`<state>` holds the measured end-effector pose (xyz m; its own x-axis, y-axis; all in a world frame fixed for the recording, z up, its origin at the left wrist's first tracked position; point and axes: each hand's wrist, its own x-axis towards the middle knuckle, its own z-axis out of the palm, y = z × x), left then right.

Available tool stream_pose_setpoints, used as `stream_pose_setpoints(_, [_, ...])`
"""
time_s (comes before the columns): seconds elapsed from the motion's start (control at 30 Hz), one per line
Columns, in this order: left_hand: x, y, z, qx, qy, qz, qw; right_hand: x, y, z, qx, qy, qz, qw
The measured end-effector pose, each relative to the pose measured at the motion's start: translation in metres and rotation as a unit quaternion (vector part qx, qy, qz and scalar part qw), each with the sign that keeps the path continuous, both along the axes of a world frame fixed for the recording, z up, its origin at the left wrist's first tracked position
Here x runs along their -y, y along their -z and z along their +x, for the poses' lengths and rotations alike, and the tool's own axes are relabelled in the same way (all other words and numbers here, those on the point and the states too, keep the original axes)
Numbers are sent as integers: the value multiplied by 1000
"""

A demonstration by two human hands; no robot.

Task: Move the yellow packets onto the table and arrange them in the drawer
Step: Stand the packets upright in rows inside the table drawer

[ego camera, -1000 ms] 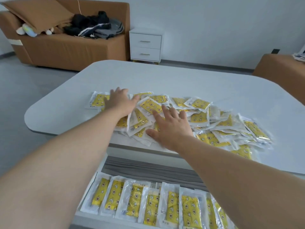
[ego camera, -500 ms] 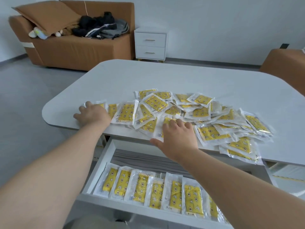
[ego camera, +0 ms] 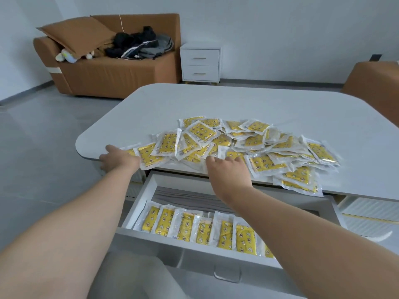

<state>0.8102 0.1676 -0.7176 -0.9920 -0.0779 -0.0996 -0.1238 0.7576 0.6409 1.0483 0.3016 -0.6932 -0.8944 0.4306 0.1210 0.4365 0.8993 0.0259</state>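
A heap of yellow packets [ego camera: 259, 139] in clear wrappers lies on the white table [ego camera: 237, 100], spread along its near edge. My left hand [ego camera: 117, 158] rests on the leftmost packets at the table's front left corner, fingers stretched over them. My right hand [ego camera: 228, 169] is at the front edge in the middle of the heap, its bent fingertips lying on packets; whether it grips one is not visible. Below the edge the white drawer [ego camera: 138, 203] stands pulled out, with a row of yellow packets [ego camera: 203, 229] upright along its front wall.
Folded grey cloth [ego camera: 183, 195] lies at the back of the drawer. A white ribbed box [ego camera: 367, 212] sits under the table at right. Behind are a brown sofa [ego camera: 108, 78] with clothes, a white nightstand [ego camera: 200, 61] and a brown seat [ego camera: 375, 87].
Both hands have slid toward the near edge, dragging packets with them. The left hand went leftward to the corner. More of the open drawer shows now.
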Motion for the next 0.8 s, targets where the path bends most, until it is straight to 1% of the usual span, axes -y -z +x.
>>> stream_pose_setpoints(0.07, [-1,2,1,40,-72,91,992,-3,-5,7,-27,6,-3,1000])
stream_pose_setpoints(0.1, [-1,3,3,63,-101,145,982,-5,-8,11,-40,7,-7,999])
stream_pose_setpoints(0.17, [-2,7,1,119,-119,233,958,-10,-12,19,-59,10,-27,998])
stream_pose_setpoints(0.23, [-5,9,0,167,-101,264,945,-16,-17,29,-81,22,-50,995])
stream_pose_setpoints(0.37, [-7,8,7,185,-100,306,929,-35,-17,52,-144,69,-87,983])
stream_pose_setpoints(0.5, [-2,4,10,139,-104,360,917,-48,-10,75,-173,99,-108,974])
stream_pose_setpoints(0.53, [-2,-1,12,113,-120,385,908,-50,-7,80,-175,101,-112,973])
stream_pose_setpoints(0.6, [-7,-16,17,35,-150,436,887,-56,0,89,-187,107,-130,968])
stream_pose_setpoints(0.63, [-11,-26,22,1,-141,444,885,-59,3,93,-204,110,-150,961])
stream_pose_setpoints(0.7, [-24,-39,31,-50,-106,442,889,-63,9,97,-247,124,-207,938])
stream_pose_setpoints(0.73, [-33,-43,38,-64,-93,443,889,-66,9,96,-266,140,-251,920])
stream_pose_setpoints(0.77, [-44,-47,49,-67,-75,444,891,-69,8,93,-284,161,-308,894])
stream_pose_setpoints(0.8, [-56,-47,60,-60,-54,448,891,-73,6,91,-304,180,-369,860])
